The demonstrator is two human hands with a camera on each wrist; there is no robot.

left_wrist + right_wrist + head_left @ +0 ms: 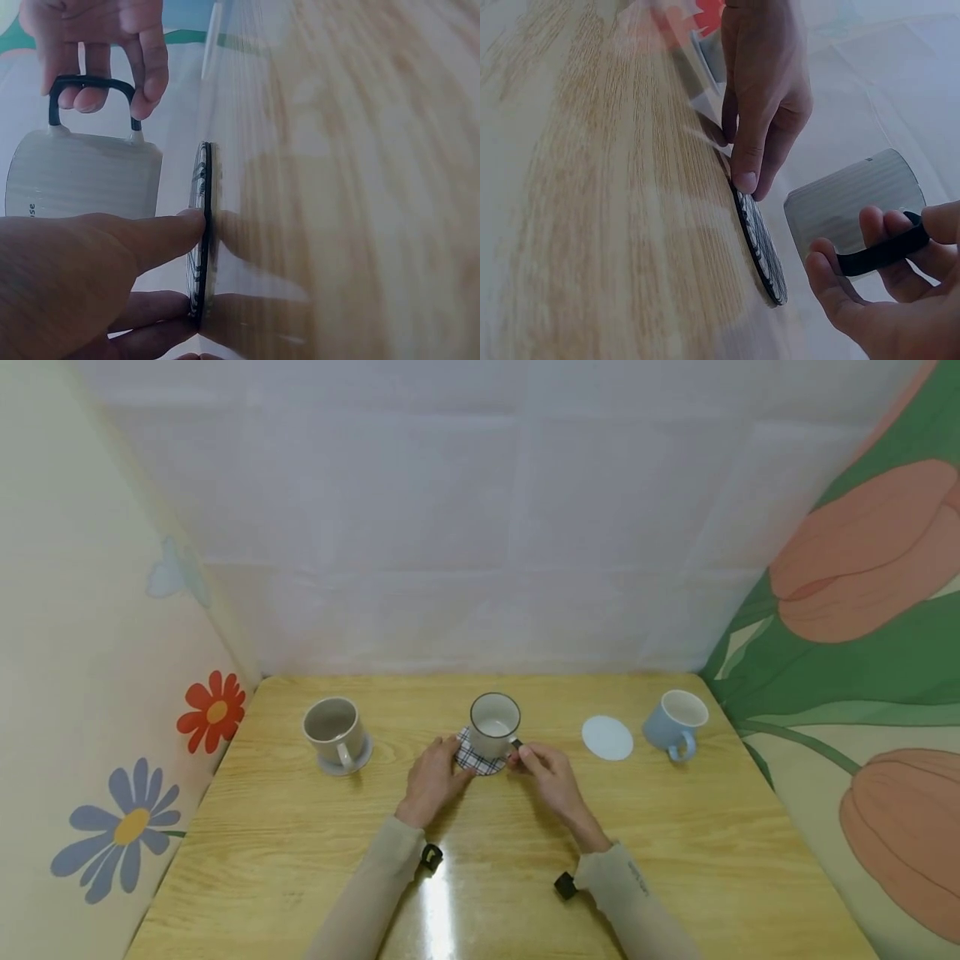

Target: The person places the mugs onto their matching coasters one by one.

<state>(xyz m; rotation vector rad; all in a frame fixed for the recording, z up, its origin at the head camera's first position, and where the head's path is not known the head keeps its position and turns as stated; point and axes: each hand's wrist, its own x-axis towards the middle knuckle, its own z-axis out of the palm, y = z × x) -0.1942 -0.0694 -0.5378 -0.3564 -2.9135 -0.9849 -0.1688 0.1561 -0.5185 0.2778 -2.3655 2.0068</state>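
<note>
A white mug [486, 745] with a dark rim and black handle is held slightly above a round plaid coaster [483, 767] at the middle of the table. My right hand [555, 781] grips the black handle [885, 253], fingers curled through it. A gap shows between the mug's base and the coaster in both wrist views. My left hand [432, 782] holds the coaster by its edge, the thumb at the near side and the fingers at the left. In the left wrist view the coaster [199, 180] lies flat on the table, its dark edge showing.
To the left, a grey-beige mug [332, 745] stands on a grey coaster [363, 757]. Right of my hands lies a pale blue round coaster [607, 738], with a blue mug [663, 727] beside it near the table's right edge. A white cloth wall [465, 610] closes the back.
</note>
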